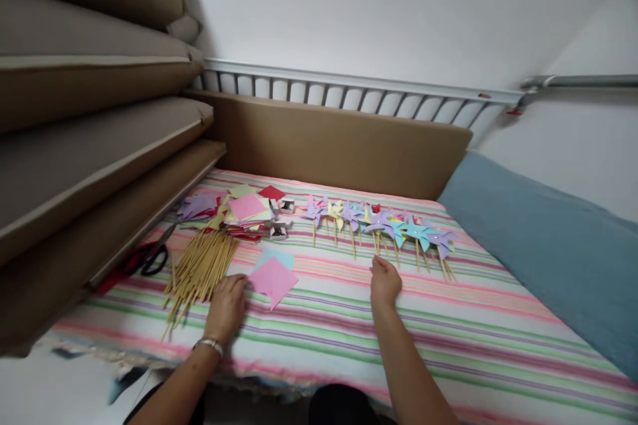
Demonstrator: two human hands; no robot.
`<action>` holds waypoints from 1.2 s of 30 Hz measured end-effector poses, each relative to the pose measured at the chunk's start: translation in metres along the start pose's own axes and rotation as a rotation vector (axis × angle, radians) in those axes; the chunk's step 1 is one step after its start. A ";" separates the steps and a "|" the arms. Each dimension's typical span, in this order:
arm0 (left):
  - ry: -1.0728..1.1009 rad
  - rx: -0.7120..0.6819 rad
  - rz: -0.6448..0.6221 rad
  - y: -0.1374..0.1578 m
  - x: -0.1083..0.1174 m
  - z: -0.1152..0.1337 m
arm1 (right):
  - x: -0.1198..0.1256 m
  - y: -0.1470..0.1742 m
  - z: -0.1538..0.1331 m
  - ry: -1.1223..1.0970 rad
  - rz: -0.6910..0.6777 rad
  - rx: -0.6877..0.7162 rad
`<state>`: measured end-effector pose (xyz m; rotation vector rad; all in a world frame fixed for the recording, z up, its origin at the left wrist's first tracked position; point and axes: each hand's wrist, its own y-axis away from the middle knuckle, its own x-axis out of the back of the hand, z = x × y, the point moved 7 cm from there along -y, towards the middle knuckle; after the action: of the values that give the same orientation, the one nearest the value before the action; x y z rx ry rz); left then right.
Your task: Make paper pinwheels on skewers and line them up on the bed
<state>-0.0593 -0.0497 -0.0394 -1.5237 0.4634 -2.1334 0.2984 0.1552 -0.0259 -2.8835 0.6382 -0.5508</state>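
My left hand (pixel 229 305) is closed at the left corner of a pink paper square (pixel 274 280), its fingertips on the edge. A light blue paper square (pixel 284 259) lies partly under the pink one. Just left of this hand is a loose pile of thin wooden sticks (pixel 202 265). My right hand (pixel 385 283) is pinched at the lower end of the stick of a purple pinwheel (pixel 379 221). That pinwheel lies in a row of several others, among them a turquoise pinwheel (pixel 416 231) and a yellow pinwheel (pixel 335 211).
Stacked paper squares (pixel 248 208) and small open boxes (pixel 278 231) lie behind the sticks. Black-handled scissors (pixel 149 257) rest at the left, beside stacked cushions (pixel 100 113). A brown board (pixel 329 143) stands along the back of the striped cloth (pixel 339 319); blue fabric (pixel 538 232) borders the right.
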 end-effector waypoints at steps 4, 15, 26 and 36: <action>0.125 0.066 0.012 0.000 0.007 -0.002 | -0.052 0.057 -0.022 0.068 -0.285 -0.019; 0.488 0.285 -0.028 -0.052 0.003 -0.004 | -0.133 0.128 -0.080 0.560 -0.801 0.051; 0.941 0.557 -0.048 -0.084 -0.021 -0.023 | -0.142 0.126 -0.066 0.422 -0.915 -0.040; 1.410 0.901 -0.031 -0.079 -0.027 -0.018 | -0.139 0.111 -0.076 -0.247 -0.955 -0.359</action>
<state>-0.0839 0.0308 -0.0245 0.5598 -0.1545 -2.5399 0.1101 0.1110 -0.0235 -3.3711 -0.8086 -0.1419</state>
